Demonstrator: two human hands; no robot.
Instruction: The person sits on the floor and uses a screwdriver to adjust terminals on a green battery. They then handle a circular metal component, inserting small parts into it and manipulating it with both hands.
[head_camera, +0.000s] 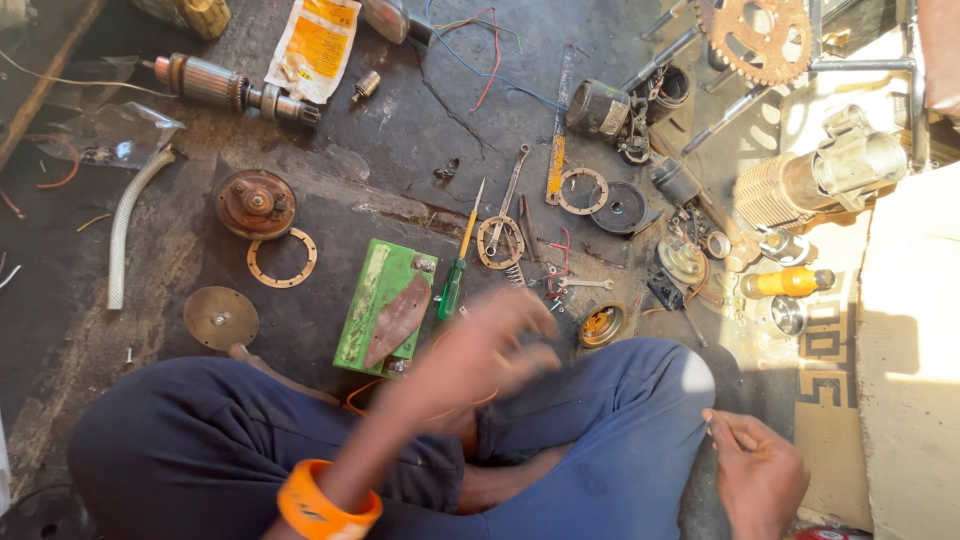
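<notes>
My left hand (480, 355) is blurred with motion above my lap, an orange bangle (325, 508) on its wrist; whether it holds anything I cannot tell. It hovers just in front of a green battery (375, 300) and a green-handled screwdriver (455, 280). My right hand (755, 470) rests low beside my right knee, its fingertips pinched on a small thin metal piece (711, 427). My legs in blue trousers (600, 430) are crossed on the floor.
Parts litter the dark oily floor: a rusty round hub (256, 203), a ring gasket (282, 258), a brass disc (220, 318), a motor armature (235, 90), a wrench (508, 195), a sprocket (752, 38), a finned cylinder (800, 185), a yellow bottle (790, 282), a white hose (125, 230).
</notes>
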